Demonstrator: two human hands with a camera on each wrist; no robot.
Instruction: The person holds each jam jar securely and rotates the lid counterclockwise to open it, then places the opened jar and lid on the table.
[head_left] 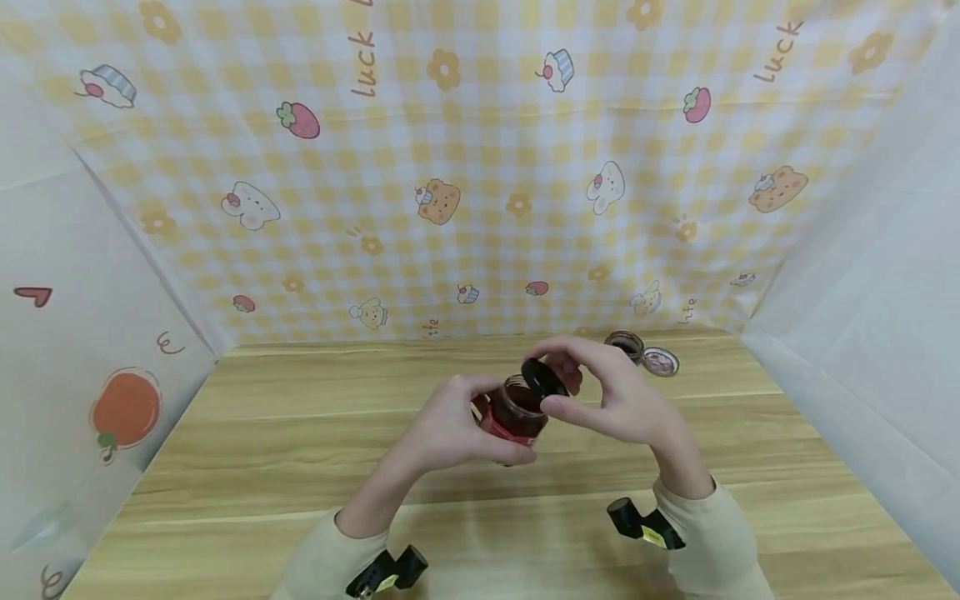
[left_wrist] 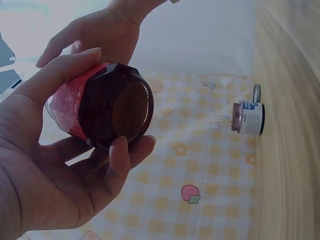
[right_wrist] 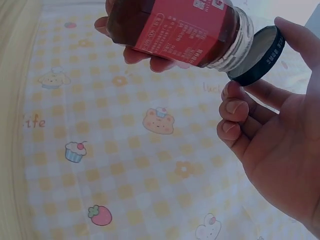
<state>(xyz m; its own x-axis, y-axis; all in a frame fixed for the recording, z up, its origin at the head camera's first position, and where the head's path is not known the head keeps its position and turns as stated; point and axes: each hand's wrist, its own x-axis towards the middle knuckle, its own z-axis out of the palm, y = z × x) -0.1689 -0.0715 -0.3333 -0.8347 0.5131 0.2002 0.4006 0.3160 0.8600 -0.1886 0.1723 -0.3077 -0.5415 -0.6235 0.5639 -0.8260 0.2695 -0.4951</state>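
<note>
A dark glass jar with a red label is held above the table, tilted, in my left hand. The fingers and thumb wrap around its sides, as the left wrist view shows on the jar's dark base. At the jar's mouth, my right hand pinches a black lid by its edge between thumb and fingers. The lid is off the threads and angled beside the glass rim; whether they touch at the lower edge I cannot tell.
Toward the back right of the wooden table, a small open jar stands with its lid lying beside it. A yellow checked cloth hangs behind the table, with white sheets along both sides.
</note>
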